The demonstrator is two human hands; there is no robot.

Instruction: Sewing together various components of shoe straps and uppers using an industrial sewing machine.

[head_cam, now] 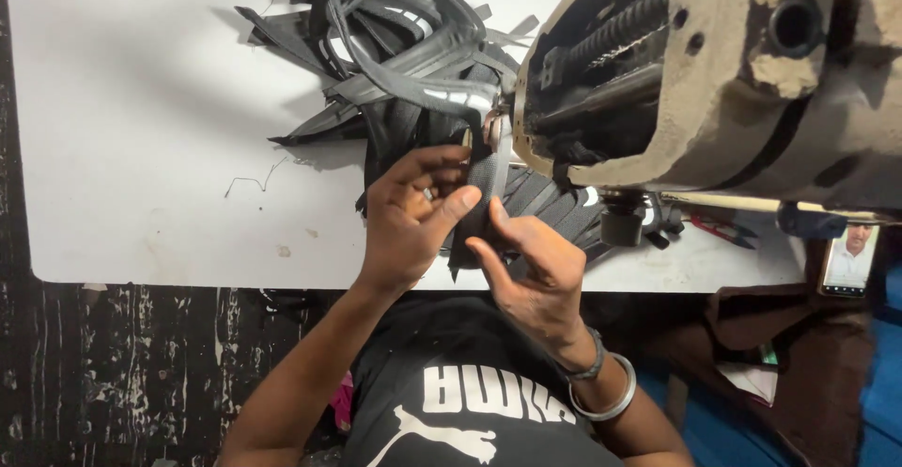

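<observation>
1. Left hand (pixel 406 218) closed in a pinching grip on a narrow black strap (pixel 481 206), thumb across the front and fingers curled behind, so as to keep the strip taut and flat.
2. Right hand (pixel 528 270) also closed on the same strap, lower down, thumb raised along its edge; two metal bangles (pixel 606 387) on that wrist.
3. Strap held upright between both hands, just over the near edge of the white bench (pixel 141 129), upper end right at the foot area of the sewing machine (pixel 714 72); held there, judging by the position, for feeding under the needle, though the needle itself too hidden to tell.
4. Machine head seen from above, beige paint chipped, open side showing a dark spring and rods.
5. Heap of black straps (pixel 385 39) piled behind the hands on the bench, touching the machine, some with light bands; close enough for easy reach.
6. Further black strips (pixel 550 206) lying beneath the machine head, just beside the right hand.
7. Loose thread (pixel 252 180) lying on the bench, well apart to the left.
8. Red-handled snips (pixel 723 230) resting under the machine arm on the right.
9. Phone (pixel 848 260) propped at the far right edge, screen lit.
</observation>
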